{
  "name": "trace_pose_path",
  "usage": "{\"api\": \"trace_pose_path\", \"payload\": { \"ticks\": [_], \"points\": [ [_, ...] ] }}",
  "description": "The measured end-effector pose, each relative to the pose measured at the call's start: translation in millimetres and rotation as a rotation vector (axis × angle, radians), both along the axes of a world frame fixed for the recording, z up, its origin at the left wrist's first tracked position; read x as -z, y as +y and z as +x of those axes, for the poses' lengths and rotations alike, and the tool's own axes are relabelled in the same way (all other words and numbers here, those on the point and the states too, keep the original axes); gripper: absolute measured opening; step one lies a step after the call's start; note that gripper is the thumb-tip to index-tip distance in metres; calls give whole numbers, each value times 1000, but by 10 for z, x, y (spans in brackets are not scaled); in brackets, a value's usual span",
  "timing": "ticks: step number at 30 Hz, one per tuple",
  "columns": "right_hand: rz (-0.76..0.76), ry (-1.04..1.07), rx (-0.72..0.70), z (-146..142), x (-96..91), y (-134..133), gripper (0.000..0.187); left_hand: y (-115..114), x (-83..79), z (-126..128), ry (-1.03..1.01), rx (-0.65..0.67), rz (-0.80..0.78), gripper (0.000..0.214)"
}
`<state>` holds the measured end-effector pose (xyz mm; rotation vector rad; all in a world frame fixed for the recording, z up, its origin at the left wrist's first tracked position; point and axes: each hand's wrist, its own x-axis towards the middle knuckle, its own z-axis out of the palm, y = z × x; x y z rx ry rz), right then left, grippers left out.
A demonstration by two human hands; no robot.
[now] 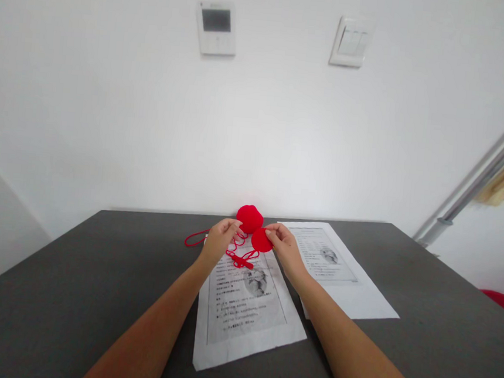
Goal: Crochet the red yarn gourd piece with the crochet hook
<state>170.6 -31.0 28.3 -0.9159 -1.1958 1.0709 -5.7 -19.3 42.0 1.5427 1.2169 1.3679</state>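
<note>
My right hand (283,244) pinches the edge of a flat, round red piece (262,240), held over the printed sheet. Opposite it, my left hand (223,238) has thumb and fingertips closed on red yarn (236,239). Just behind both hands, a ball of red yarn (249,219) rests at the back of the table. Loose red strands loop below the fingers, and one loop (195,239) sticks out to the left. A small, narrow red bundle (242,262) lies on the near sheet; its exact kind is unclear.
Under my hands is a printed sheet (244,323) with a grey picture. A second printed sheet (357,292) lies to the right. Both are on a dark grey table (93,293) against a white wall, which carries a panel (217,28) and light switches (352,42).
</note>
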Motion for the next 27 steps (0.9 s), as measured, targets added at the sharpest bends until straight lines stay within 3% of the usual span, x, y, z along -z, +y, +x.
{"api": "trace_pose_path", "payload": {
  "ticks": [3, 6, 17, 27],
  "points": [
    [-9, -27, -34, -35, -12, -21, 22, -56, 14, 99, -33, 206, -190, 34],
    [-22, -35, -79, -64, -32, -45, 26, -103, 39, 162, -8, 315, -260, 34],
    [-124, -2, -225, -69, -88, -109, 38, -88, -11, 108, -186, 175, -178, 28],
    [-74, -21, -175, -57, -113, -113, 22, -111, -42, 111, -234, 158, -171, 28]
  ]
}}
